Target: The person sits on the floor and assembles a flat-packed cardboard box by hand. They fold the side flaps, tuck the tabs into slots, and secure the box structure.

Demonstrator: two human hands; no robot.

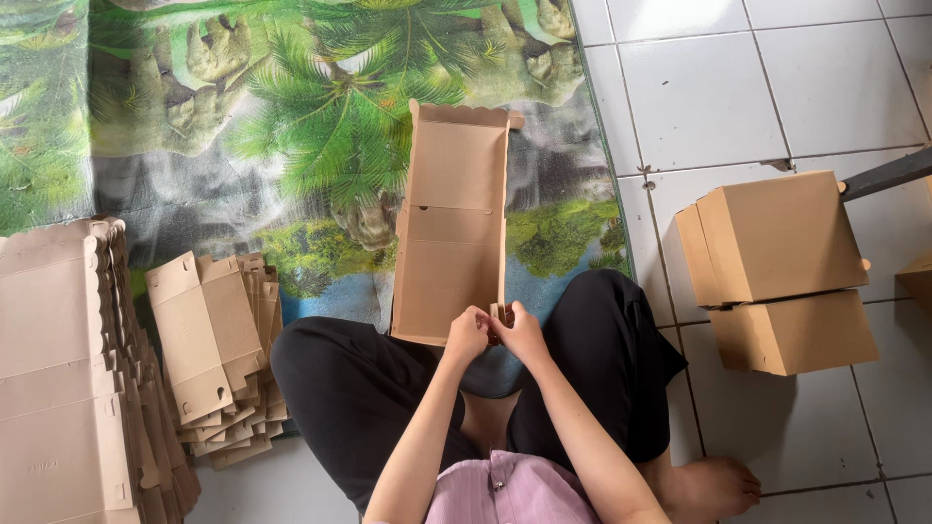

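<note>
Grip: both hands pinch the near right corner of the half-formed brown cardboard box blank [451, 228]. Left hand [467, 335] pressed together on the corner flap, right hand [522, 332] pressed together on the same spot from the other side, fingertips touching. The blank lies open on the palm-tree-print floor mat [291, 116], just ahead of the person's crossed legs, long side walls raised, far scalloped flap flat.

Left to right:
- Far left: tall stack of flat brown scalloped-edge cardboard sheets [58, 369] on the mat edge. Untouched, looks like a large share of the stock.
- Next to it: smaller pile of flat brown die-cut cardboard pieces [218, 349], fanned out, also unfolded.
- Centre: the blank in hand. Walls up, near end being locked; far end and lid not closed. My read: roughly mid-fold on this one.
- Right: two closed brown cardboard boxes [777, 272] stacked on the white tiled floor [757, 87], upper one sitting skewed on the lower. These look finished.
- Far right edge: corner of another brown box [917, 277], mostly out of view, state unclear.

Judgement: few done, one in progress, most flats left.
</note>
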